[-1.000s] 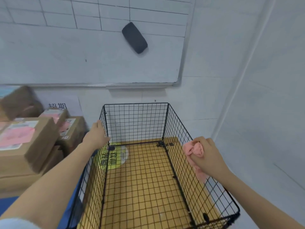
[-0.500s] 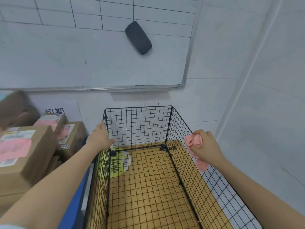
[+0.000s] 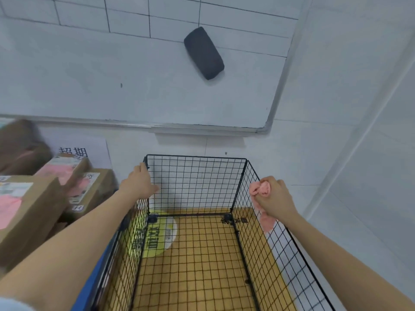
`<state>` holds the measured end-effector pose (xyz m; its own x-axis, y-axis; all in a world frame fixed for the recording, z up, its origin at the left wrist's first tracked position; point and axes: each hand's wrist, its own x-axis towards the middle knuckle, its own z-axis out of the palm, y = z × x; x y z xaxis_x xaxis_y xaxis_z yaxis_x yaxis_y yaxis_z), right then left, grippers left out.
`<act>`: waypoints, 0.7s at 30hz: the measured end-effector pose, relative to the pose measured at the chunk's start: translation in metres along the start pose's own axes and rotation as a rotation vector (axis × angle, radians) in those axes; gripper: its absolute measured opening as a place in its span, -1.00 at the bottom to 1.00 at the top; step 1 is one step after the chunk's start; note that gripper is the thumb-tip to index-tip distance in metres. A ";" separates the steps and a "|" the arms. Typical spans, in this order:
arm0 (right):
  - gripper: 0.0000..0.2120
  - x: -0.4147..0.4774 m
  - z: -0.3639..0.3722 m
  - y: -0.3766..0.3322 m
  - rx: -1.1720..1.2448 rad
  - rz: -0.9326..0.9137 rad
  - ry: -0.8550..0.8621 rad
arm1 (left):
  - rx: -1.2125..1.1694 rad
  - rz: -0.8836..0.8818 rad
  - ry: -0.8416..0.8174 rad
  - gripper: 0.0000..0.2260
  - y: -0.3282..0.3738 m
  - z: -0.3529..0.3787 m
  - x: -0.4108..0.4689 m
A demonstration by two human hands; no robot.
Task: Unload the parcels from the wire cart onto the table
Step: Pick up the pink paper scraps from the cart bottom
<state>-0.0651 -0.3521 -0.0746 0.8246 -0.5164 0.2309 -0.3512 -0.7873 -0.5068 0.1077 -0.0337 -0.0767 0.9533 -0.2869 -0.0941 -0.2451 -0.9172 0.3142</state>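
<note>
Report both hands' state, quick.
Left hand: on the wire cart rim; grip cannot be told.
Right hand: closed on a pink cloth.

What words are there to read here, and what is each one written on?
"超期": on the white paper sign on the wall.
"欢迎", turned sideways: on the yellow-green sticker seen through the wire cart.
Parcel labels: too blurred to read.
Small white tag on a box: too small to read.
</note>
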 end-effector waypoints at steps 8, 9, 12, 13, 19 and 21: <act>-0.73 0.066 0.024 -0.005 -0.025 -0.025 -0.027 | -0.045 -0.051 0.018 -0.18 0.005 0.000 0.037; -0.74 0.074 0.028 -0.004 -0.024 -0.024 -0.024 | -0.051 -0.050 0.030 -0.19 0.007 0.002 0.041; -0.77 0.096 0.033 -0.005 -0.036 -0.038 -0.002 | -0.072 -0.051 0.075 -0.22 0.008 0.006 0.045; -0.79 0.102 0.034 -0.006 -0.024 -0.024 0.009 | -0.070 -0.045 0.078 -0.22 0.008 0.006 0.045; -0.86 0.133 0.051 -0.013 -0.079 -0.003 0.055 | -0.082 -0.028 0.088 -0.36 -0.001 0.013 0.044; -0.83 0.141 0.053 -0.017 -0.101 0.000 0.065 | -0.089 -0.028 0.087 -0.36 -0.001 0.011 0.044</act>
<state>0.0807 -0.3932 -0.0776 0.7952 -0.5344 0.2865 -0.3964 -0.8157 -0.4214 0.1479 -0.0487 -0.0920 0.9724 -0.2324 -0.0227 -0.2047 -0.8953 0.3958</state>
